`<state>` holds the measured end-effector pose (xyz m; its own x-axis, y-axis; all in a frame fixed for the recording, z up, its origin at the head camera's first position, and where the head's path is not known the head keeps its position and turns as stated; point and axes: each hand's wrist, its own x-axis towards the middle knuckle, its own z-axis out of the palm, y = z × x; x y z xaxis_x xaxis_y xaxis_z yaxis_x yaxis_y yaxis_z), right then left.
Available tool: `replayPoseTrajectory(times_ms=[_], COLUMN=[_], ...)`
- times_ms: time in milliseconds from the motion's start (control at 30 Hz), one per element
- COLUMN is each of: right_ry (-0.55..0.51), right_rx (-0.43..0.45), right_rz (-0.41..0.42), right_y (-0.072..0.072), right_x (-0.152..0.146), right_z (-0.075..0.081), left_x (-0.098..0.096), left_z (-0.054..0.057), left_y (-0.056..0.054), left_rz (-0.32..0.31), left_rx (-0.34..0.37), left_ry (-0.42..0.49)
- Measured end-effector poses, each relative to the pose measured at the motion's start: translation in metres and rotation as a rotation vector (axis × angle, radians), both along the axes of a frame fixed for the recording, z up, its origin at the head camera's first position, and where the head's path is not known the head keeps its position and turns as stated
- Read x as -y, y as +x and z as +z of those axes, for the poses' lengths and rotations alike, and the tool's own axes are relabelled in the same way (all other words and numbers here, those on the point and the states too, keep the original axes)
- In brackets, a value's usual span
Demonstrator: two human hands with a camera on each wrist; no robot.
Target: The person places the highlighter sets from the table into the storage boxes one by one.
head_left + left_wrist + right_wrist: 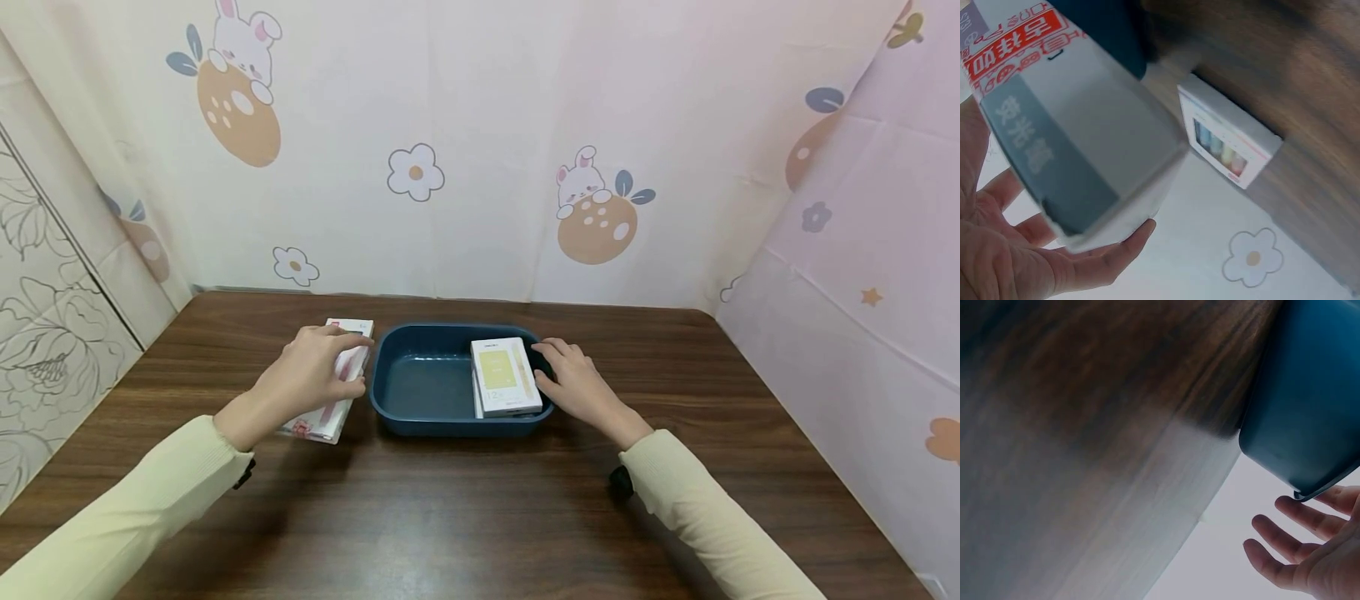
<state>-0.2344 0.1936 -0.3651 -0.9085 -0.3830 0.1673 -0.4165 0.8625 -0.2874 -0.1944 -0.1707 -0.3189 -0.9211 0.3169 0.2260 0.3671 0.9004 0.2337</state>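
My left hand (311, 371) is over a white box with red print (330, 423), left of the blue basin (420, 427). Its thumb and index finger are spread, with a gap between them. In the left wrist view, the box's end (1141, 125) carries a grey band, and the fingers (1097, 265) lie loosely bent beside it. My right hand (577, 385) is at the basin's right end, fingers near the rim and apart. Inside the basin, at its right, lies a white box with a yellow panel (504, 375), another white edge showing beneath it.
In the left wrist view, a small white box with a window onto coloured sticks (1229, 134) is farther off on the table. The brown wooden table (450, 517) ends at a patterned curtain (487, 167) behind, with another hanging at the right.
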Motion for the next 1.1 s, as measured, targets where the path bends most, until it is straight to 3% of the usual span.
replayPoseTrajectory(times_ms=[700,1100], right_ry=[-0.015,-0.012], right_rx=[0.001,-0.006], right_rz=[0.009,0.009], right_y=[0.0,0.0], right_x=[0.001,0.0], right_z=[0.001,0.0], left_x=[-0.048,-0.086], left_z=[0.015,0.014], left_y=[-0.027,-0.044], left_rz=[-0.053,-0.072], left_rx=[0.012,0.055], left_ry=[0.078,0.128])
